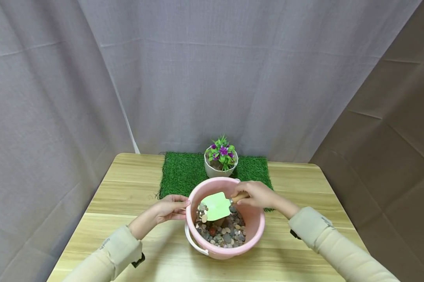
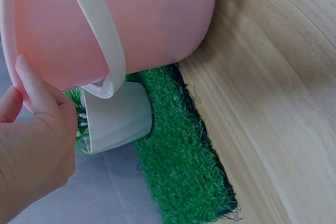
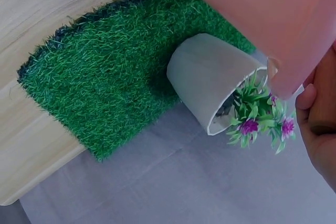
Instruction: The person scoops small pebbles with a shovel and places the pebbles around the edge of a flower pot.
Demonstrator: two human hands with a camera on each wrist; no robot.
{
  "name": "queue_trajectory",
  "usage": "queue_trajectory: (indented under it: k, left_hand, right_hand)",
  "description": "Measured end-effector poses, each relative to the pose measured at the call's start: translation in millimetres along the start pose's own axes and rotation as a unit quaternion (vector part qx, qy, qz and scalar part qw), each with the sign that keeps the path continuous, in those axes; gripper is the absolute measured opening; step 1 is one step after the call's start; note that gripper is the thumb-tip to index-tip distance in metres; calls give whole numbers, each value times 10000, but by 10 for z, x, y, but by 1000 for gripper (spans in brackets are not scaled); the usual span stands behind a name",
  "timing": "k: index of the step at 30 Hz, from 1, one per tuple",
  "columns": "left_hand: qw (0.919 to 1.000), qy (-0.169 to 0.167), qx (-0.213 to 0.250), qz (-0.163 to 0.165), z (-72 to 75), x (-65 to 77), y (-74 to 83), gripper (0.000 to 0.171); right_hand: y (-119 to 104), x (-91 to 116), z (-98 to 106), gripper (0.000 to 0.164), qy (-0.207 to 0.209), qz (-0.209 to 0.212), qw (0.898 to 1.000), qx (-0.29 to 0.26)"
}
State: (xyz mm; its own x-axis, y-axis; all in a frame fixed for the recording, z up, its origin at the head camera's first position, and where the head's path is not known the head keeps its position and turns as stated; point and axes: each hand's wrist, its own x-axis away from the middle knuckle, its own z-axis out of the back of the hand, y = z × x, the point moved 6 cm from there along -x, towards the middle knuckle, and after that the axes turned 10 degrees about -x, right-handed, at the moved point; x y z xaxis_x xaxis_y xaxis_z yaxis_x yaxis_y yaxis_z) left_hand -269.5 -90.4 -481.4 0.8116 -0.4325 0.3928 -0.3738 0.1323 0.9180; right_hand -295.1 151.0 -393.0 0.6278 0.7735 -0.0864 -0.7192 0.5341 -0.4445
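A pink bucket [image 1: 255, 231] with a white handle [image 1: 196, 239] stands on the table, with many mixed pebbles [image 1: 229, 236] inside. My left hand [image 1: 171, 208] holds the bucket's left rim, thumb at the edge and fingers against the outer wall. In my right hand [image 1: 257, 194] is the wooden handle of a garden trowel [image 1: 217, 206]. Its light green blade is tilted over the pebbles, within the bucket's mouth. Several pebbles show at the blade's left end; whether they lie on it I cannot tell. In the right wrist view, the bucket hides the blade and only the wooden handle [image 3: 323, 98] shows.
Behind the bucket, a white pot [image 1: 219, 172] of purple artificial flowers [image 1: 223, 150] stands on a green turf mat [image 1: 183, 168]. The wooden table [image 1: 127, 184] extends to both sides. Grey cloth [image 1: 212, 86] hangs along its back edge.
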Motion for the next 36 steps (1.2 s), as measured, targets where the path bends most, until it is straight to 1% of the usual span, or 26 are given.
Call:
queue_trajectory:
  k: [9,17,22,26,32,36]
  left_hand:
    - [10000,25,-30,-28,2,5,3,32]
    - [10000,29,1,-11,-5,13,10,33]
    - [10000,10,23,-8,-11,17,15,33]
    - [10000,1,23,-1,-13,20,15,33]
    - [10000,-39,31,-14,-14,25,20,32]
    - [10000,-44,50,-20,-13,31,25,32]
  right_hand:
    - [47,45,68,17,12,-21,9999,-155]
    - [104,92,192,20,120,11,9994,-327]
    - [151,126,279,21,162,-31,9983,-551]
    - [198,155,335,22,177,-54,9969,-770]
    - [285,210,439,21,322,-33,9962,-814]
    - [384,254,526,21,423,-200,9952,-864]
